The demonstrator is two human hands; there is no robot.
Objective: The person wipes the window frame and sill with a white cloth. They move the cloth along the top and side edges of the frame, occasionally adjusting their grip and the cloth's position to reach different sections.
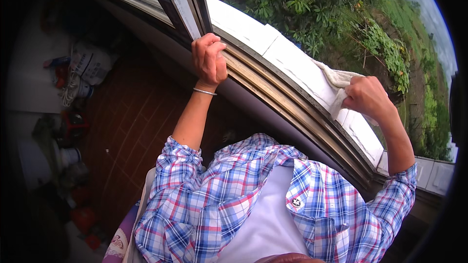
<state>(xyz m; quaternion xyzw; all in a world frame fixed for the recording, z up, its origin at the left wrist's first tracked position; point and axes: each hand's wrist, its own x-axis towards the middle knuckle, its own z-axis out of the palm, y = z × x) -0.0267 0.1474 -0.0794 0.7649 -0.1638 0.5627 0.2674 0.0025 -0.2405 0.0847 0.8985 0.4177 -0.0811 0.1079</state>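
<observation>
My left hand [209, 58], with a bracelet [205, 91] at its wrist, grips the lower end of the upright window sash frame [182, 5] where it meets the sill track. Out past the track, my right hand [367, 95] is closed on a whitish cloth [338, 76]. One part of the cloth trails over the white tiled outer ledge [283, 49], and another hangs below my fist toward the track. Between my hands runs the grooved window track [278, 89], brownish and dirty-looking along its rails.
Outside the opening are leafy shrubs [292, 3] and a green slope. Indoors, a reddish-brown tiled floor [128, 135] lies at the left. Along the dim wall are a white printed bag [91, 64], a bundled white cord [70, 89] and several unclear items.
</observation>
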